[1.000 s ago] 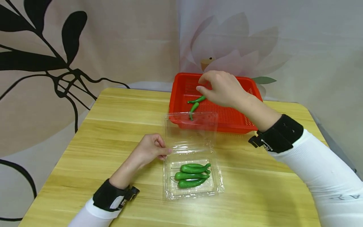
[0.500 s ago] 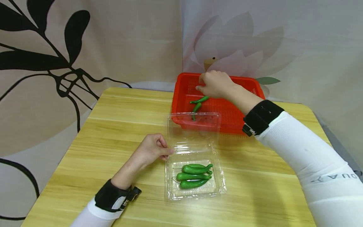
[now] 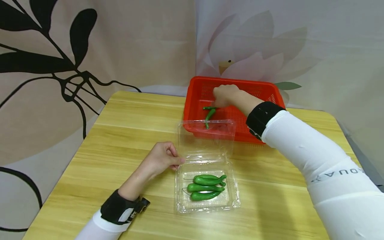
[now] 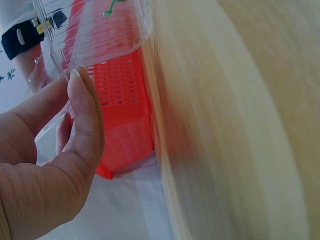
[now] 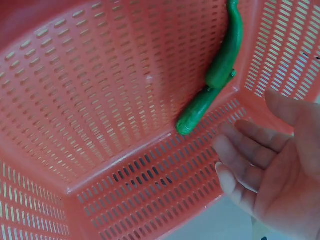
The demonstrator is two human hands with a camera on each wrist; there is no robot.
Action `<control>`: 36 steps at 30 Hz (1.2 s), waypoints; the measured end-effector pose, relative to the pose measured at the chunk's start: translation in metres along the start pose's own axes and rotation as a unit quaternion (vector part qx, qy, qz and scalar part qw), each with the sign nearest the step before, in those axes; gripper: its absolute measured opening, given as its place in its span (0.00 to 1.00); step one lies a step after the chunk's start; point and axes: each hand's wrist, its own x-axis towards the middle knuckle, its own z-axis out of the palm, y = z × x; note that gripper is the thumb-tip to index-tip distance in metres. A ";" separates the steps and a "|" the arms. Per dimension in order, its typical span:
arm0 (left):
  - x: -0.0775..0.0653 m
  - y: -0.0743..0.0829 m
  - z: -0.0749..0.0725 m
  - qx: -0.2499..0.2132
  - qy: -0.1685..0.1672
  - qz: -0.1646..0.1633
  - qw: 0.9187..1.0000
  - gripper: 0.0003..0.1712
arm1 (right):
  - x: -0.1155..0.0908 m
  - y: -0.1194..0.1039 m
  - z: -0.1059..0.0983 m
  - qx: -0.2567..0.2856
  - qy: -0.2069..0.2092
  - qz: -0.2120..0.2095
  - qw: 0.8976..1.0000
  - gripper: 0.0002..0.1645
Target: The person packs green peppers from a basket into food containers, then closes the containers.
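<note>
Green peppers are what we are after: two of them [image 3: 209,112] lie in the red basket [image 3: 270,93] at the far side of the desk [image 3: 126,113], and three more [image 3: 206,187] already rest side by side in the clear plastic box [image 3: 232,200] nearer to us. We judge the step in hand to be the reach for the next pepper, with the grasp itself not yet made. Our right hand [image 3: 225,95] is down inside the basket, and in the right wrist view its fingers [image 5: 240,150] are loosely spread and hold nothing; the nearer pepper [image 5: 197,111] lies just beside the fingertips on the slotted basket floor, its blunt end towards them, and the second pepper [image 5: 227,47] runs on from it, the two meeting end to end close to the basket's corner. The next move, as we read it, calls for the fingers to come in a little further and pinch the nearer pepper across its body, without dragging the other one along. Our left hand [image 3: 162,159] rests on the desk at the left edge of the box, and its fingers [image 4: 85,107] are curled against the raised clear lid [image 3: 207,136], steadying it open.
</note>
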 end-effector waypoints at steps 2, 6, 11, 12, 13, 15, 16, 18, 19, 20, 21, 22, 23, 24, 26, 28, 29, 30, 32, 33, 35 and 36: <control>0.000 0.000 0.000 0.000 0.001 -0.001 1.000 0.14 | 0.003 -0.001 0.002 0.000 -0.009 -0.002 1.000 0.19; 0.002 -0.001 0.000 0.004 0.002 -0.006 1.000 0.14 | 0.008 -0.002 0.006 -0.008 -0.017 -0.005 1.000 0.21; 0.001 -0.001 0.000 0.009 0.003 -0.006 1.000 0.14 | 0.016 -0.008 0.009 -0.046 -0.019 -0.016 0.999 0.21; 0.001 -0.001 0.000 0.009 0.003 -0.005 1.000 0.14 | 0.017 -0.009 0.010 -0.054 -0.018 -0.020 0.998 0.21; 0.001 -0.001 0.000 0.007 0.003 -0.006 1.000 0.14 | 0.019 -0.011 0.011 -0.064 -0.019 -0.024 0.997 0.22; 0.001 -0.001 0.000 0.006 0.003 -0.007 1.000 0.14 | 0.022 -0.015 0.014 -0.082 -0.027 -0.031 0.996 0.24; 0.001 -0.001 -0.001 0.006 0.003 -0.005 1.000 0.14 | 0.023 -0.017 0.016 -0.090 -0.030 -0.033 0.995 0.24; 0.001 -0.002 -0.001 0.005 0.002 -0.005 1.000 0.14 | 0.026 -0.020 0.018 -0.099 -0.036 -0.031 0.994 0.24; 0.001 -0.002 -0.001 0.004 0.002 -0.005 1.000 0.14 | 0.027 -0.022 0.019 -0.103 -0.041 -0.032 0.993 0.24; 0.001 -0.002 -0.001 0.007 0.002 -0.004 1.000 0.14 | 0.028 -0.023 0.020 -0.105 -0.043 -0.033 0.993 0.23; 0.001 -0.002 -0.001 0.008 0.002 -0.001 1.000 0.14 | 0.029 -0.024 0.020 -0.104 -0.044 -0.033 0.993 0.23; 0.002 -0.002 -0.001 0.009 0.002 0.000 1.000 0.14 | 0.029 -0.025 0.020 -0.102 -0.045 -0.034 0.993 0.22; 0.002 -0.002 -0.001 0.009 0.004 -0.002 1.000 0.14 | 0.029 -0.026 0.020 -0.099 -0.048 -0.035 0.993 0.22; 0.002 -0.002 -0.002 0.010 0.003 0.000 1.000 0.14 | 0.029 -0.027 0.020 -0.097 -0.052 -0.038 0.993 0.22; 0.002 -0.002 -0.002 0.010 0.003 -0.002 1.000 0.14 | 0.027 -0.028 0.019 -0.094 -0.059 -0.040 0.993 0.23; 0.002 -0.002 -0.001 0.010 0.002 -0.004 1.000 0.14 | 0.026 -0.028 0.019 -0.095 -0.068 -0.041 0.992 0.23; 0.002 -0.002 -0.001 0.010 0.002 -0.004 1.000 0.14 | 0.025 -0.028 0.019 -0.097 -0.073 -0.041 0.992 0.23; 0.002 -0.003 -0.001 0.011 0.001 -0.003 1.000 0.14 | 0.024 -0.027 0.019 -0.098 -0.077 -0.041 0.991 0.22; 0.002 -0.003 0.000 0.012 0.001 0.000 1.000 0.14 | 0.022 -0.026 0.020 -0.096 -0.087 -0.039 0.991 0.19; 0.003 -0.003 0.000 0.014 0.002 0.000 1.000 0.14 | 0.021 -0.025 0.021 -0.094 -0.093 -0.040 0.990 0.17; 0.003 -0.003 0.000 0.016 0.005 0.001 1.000 0.14 | 0.019 -0.022 0.022 -0.071 -0.104 -0.039 0.991 0.16; 0.003 -0.003 0.000 0.017 0.006 0.000 1.000 0.14 | 0.018 -0.020 0.023 -0.059 -0.108 -0.043 0.991 0.15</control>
